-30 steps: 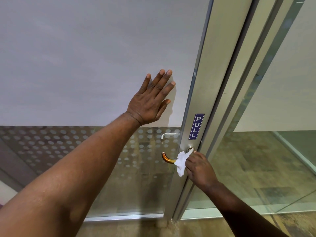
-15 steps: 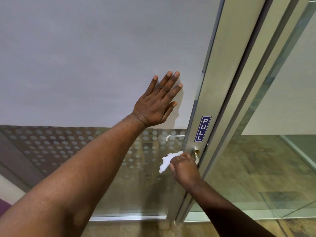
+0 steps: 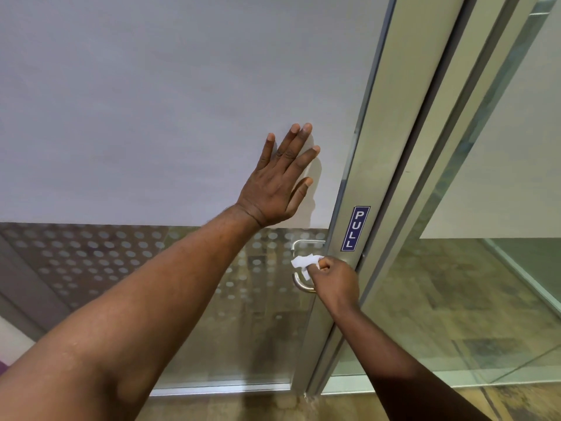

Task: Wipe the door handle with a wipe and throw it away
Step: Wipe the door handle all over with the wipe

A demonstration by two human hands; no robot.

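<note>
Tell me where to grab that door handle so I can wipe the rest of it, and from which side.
Grip the door handle on its exposed curved bar at the lower left, wrapping the wipe around it. Come from the left, glass side: the right hand already covers the end nearest the metal frame, and the bar stands off the glass, probably leaving room for fingers behind.

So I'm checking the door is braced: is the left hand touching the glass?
Touching. The head view shows the left hand spread flat on the frosted glass, fingers meeting their shadow with no gap.
</note>
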